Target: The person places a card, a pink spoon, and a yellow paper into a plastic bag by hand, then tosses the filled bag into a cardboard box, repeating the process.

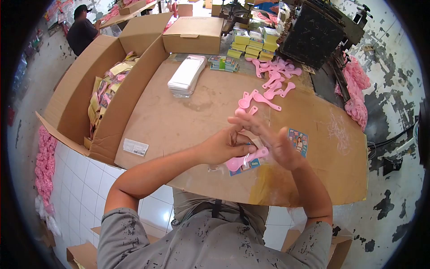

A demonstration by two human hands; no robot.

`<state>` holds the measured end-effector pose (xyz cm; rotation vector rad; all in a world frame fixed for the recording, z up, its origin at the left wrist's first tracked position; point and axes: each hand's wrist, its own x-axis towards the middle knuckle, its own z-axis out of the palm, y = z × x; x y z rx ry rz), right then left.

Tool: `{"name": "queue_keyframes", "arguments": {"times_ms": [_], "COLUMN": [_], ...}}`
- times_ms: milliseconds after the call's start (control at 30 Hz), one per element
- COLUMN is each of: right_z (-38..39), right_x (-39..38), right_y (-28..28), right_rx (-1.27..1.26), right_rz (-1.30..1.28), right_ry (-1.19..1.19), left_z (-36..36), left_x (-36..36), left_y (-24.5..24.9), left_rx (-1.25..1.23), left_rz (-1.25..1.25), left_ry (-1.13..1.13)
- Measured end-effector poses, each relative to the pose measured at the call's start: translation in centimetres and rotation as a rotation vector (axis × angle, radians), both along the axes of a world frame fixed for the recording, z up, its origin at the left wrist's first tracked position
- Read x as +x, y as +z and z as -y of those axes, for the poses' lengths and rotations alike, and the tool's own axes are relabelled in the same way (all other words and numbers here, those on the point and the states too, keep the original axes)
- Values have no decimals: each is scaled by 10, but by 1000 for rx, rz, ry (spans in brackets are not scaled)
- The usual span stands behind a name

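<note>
My left hand (227,146) is closed, its fingertips pinched at what looks like the top of a clear plastic bag (259,144) that glints. Below the fingers lies a pink measuring spoon (234,164) over a printed card (252,166), apparently inside that bag. My right hand (281,145) is raised just beside them, fingers stretched out and apart, holding nothing visible. Another printed card (298,140) lies flat to the right of it, partly covered by the wrist. Beyond my hands, several pink measuring spoons (268,102) lie loose and heaped on the cardboard-covered table (197,130).
A large open carton (130,101) with packed bags stands left. Behind are a stack of white plastic sleeves (187,75), printed cards (224,64), a closed box (193,36), card stacks (255,42) and a dark machine (311,33). A person (81,31) works far left.
</note>
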<state>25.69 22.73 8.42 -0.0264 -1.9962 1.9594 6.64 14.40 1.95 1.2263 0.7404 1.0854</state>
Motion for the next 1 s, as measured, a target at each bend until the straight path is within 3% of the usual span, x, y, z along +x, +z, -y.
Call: {"name": "queue_keyframes", "arguments": {"times_ms": [133,233,300,400,500,600,700,833,933,1000], "right_z": [-30,-22,-17,-6,1,6,7,11,8,8], "right_x": [17,26,25,23,25,24,22,17,9,5], "right_y": [21,37,39,56,75,79,73,67,52,50], "right_rx": [69,576,558,668,791,787,754,723,936,1222], "right_rz": [-161,-23,-81,-9,109,159,161,179,5,-80], "right_ry": [-37,-113,-139,-221,-402,-505,-518,-558,-733,-738], "left_z": [1,-1,3,6,6,23,23,17,20,20], "left_x": [-13,-14,-10,-1,-9,-5,5,5,1,0], "left_y": [12,13,18,17,21,38,38,32,34,33], "left_rx": [-58,-52,-99,180,462,393,502,508,382,325], "left_rz": [70,124,178,-4,-226,-207,-338,-283,-296,-277], "left_ry": [-74,-118,-151,111,143,111,256,296,326,350]}}
